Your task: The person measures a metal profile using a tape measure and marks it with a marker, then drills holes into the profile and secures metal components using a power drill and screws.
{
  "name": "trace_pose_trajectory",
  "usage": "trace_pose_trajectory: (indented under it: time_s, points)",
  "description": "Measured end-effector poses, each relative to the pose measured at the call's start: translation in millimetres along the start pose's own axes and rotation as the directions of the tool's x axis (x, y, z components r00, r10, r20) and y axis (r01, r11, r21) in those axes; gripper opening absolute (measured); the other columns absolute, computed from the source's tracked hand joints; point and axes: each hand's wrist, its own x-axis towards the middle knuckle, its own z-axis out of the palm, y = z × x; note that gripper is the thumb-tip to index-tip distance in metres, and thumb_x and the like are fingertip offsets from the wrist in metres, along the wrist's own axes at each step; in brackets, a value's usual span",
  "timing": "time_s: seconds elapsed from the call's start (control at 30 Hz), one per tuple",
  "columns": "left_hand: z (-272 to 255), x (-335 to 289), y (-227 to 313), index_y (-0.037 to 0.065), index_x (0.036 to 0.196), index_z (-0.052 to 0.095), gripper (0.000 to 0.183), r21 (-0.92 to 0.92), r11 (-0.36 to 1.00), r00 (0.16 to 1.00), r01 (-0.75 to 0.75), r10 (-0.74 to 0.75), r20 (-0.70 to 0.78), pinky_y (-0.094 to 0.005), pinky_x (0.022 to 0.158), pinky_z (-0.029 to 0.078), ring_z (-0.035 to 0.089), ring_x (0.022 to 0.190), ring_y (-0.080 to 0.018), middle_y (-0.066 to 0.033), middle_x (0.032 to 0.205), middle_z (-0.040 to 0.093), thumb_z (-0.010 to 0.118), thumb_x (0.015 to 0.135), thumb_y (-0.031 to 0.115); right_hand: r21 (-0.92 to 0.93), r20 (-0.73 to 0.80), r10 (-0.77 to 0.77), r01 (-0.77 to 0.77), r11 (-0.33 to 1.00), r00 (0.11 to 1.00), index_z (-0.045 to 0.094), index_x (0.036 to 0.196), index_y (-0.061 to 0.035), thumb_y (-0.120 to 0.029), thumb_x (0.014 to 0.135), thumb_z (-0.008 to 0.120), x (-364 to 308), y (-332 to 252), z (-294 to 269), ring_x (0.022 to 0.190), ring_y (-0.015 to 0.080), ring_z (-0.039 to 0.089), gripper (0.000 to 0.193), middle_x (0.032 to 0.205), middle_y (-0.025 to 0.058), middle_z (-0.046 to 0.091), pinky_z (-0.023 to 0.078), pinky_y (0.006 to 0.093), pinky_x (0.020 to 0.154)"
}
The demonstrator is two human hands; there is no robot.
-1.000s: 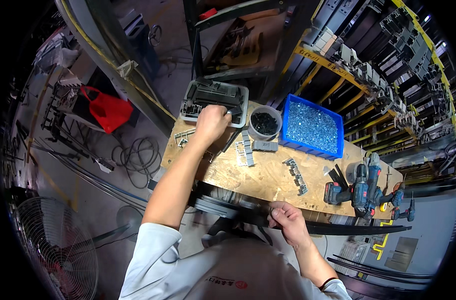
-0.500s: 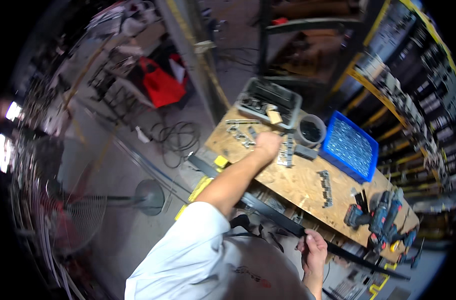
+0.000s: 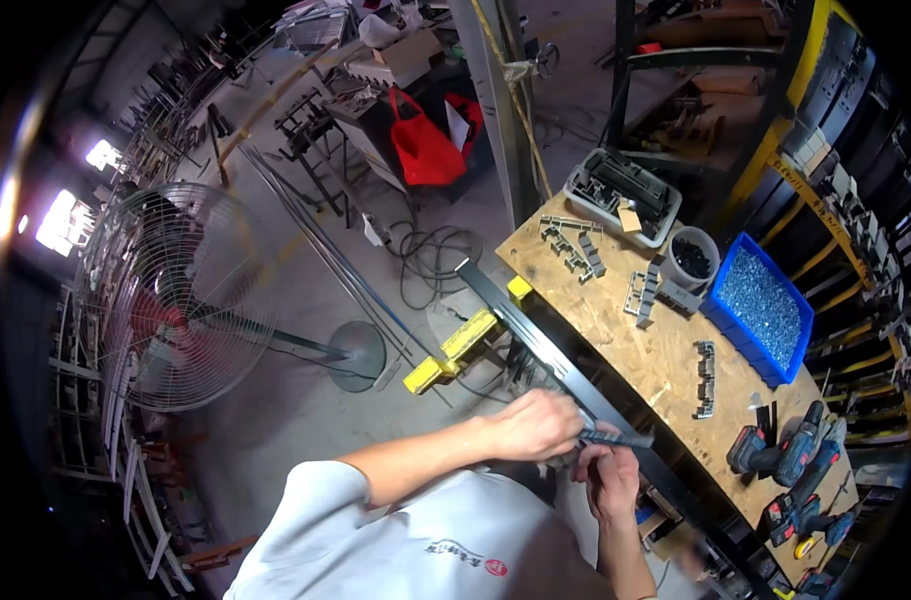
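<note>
In front of my chest both hands meet at a short dark grey piece (image 3: 623,438), narrow and straight, pointing right. My left hand (image 3: 540,425) is closed around its left end. The fingers of my right hand (image 3: 610,480) are curled against its lower side; how firmly they grip is partly hidden. Just beyond the hands runs a long black metal profile (image 3: 550,355), slanting from upper left to lower right along the bench's near side. Near its far end it passes yellow supports (image 3: 470,335).
Grey bracket pieces (image 3: 703,380) lie on the wooden bench (image 3: 635,345). A blue bin of small metal parts (image 3: 715,310), a round tub (image 3: 713,262) and a grey bin (image 3: 665,235) line its far side. Cordless drills (image 3: 775,455) lie right. A floor fan (image 3: 180,310) stands left.
My left hand has come back from the bench top to my chest with the short grey piece. My right hand has left the long profile and joined it. The view has shifted.
</note>
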Motion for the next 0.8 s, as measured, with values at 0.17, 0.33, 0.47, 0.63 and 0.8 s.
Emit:
trace_pose_trajectory:
  time_s: [0.17, 0.33, 0.47, 0.63, 0.8]
  points:
    - [-30, -55, 5, 0.004, 0.088, 0.055, 0.027, 0.107, 0.984, 0.989, 0.141, -0.145, 0.032, -0.0429, 0.070, 0.050, 0.059, 0.079, -0.0327, -0.0115, 0.083, 0.055, 0.072, 0.083, 0.024, -0.246, 0.112, 0.020, 0.009, 0.969, 0.994, 0.067, 0.104, 0.0015, -0.009, 0.097, 0.060, 17, 10, 39, 0.055, 0.0093, 0.053, 0.014, 0.069, 0.0030, 0.060, 0.043, 0.0241, 0.050]
    - [-55, -88, -32, 0.003, 0.074, 0.058, 0.036, -0.088, 0.985, 0.956, 0.149, -0.121, 0.267, -0.0477, 0.066, 0.051, 0.063, 0.071, -0.0372, -0.0170, 0.070, 0.060, 0.067, 0.089, 0.034, -0.457, 0.120, 0.013, 0.043, 0.888, 0.993, 0.066, 0.094, 0.0039, -0.004, 0.094, 0.056, 30, 9, 88, 0.051, 0.0118, 0.053, 0.013, 0.066, 0.0071, 0.060, 0.042, 0.0254, 0.048]
    - [-97, -141, -106, 0.000, 0.079, 0.060, 0.030, -0.285, 0.936, 0.930, 0.207, -0.098, 0.354, -0.0497, 0.067, 0.049, 0.062, 0.071, -0.0381, -0.0191, 0.070, 0.059, 0.069, 0.089, 0.027, -0.251, -0.173, -0.234, 0.187, 0.950, 0.957, 0.064, 0.096, 0.0056, -0.017, 0.094, 0.057, 45, 22, 107, 0.058, 0.0144, 0.056, 0.023, 0.070, 0.0094, 0.061, 0.046, 0.0282, 0.056]
    - [-93, -159, -173, 0.000, 0.088, 0.065, 0.019, -0.425, 0.708, 0.822, 0.563, -0.428, 0.376, -0.0407, 0.065, 0.052, 0.067, 0.068, -0.0318, -0.0186, 0.074, 0.065, 0.070, 0.087, 0.018, -0.874, 0.014, -0.608, 0.305, 0.378, 0.794, 0.066, 0.107, 0.0040, 0.003, 0.080, 0.069, 119, 68, 158, 0.086, 0.0264, 0.068, 0.028, 0.092, 0.0137, 0.069, 0.054, 0.0346, 0.080]
    - [-67, -184, -184, -0.001, 0.084, 0.061, 0.026, -0.443, 0.711, 0.835, 0.546, -0.422, 0.353, -0.0435, 0.062, 0.051, 0.064, 0.067, -0.0366, -0.0194, 0.073, 0.063, 0.072, 0.086, 0.022, -0.932, 0.209, -0.710, 0.358, 0.064, 0.672, 0.065, 0.101, 0.0001, 0.002, 0.071, 0.075, 160, 121, 174, 0.084, 0.0346, 0.064, 0.032, 0.091, 0.0170, 0.065, 0.051, 0.0482, 0.089]
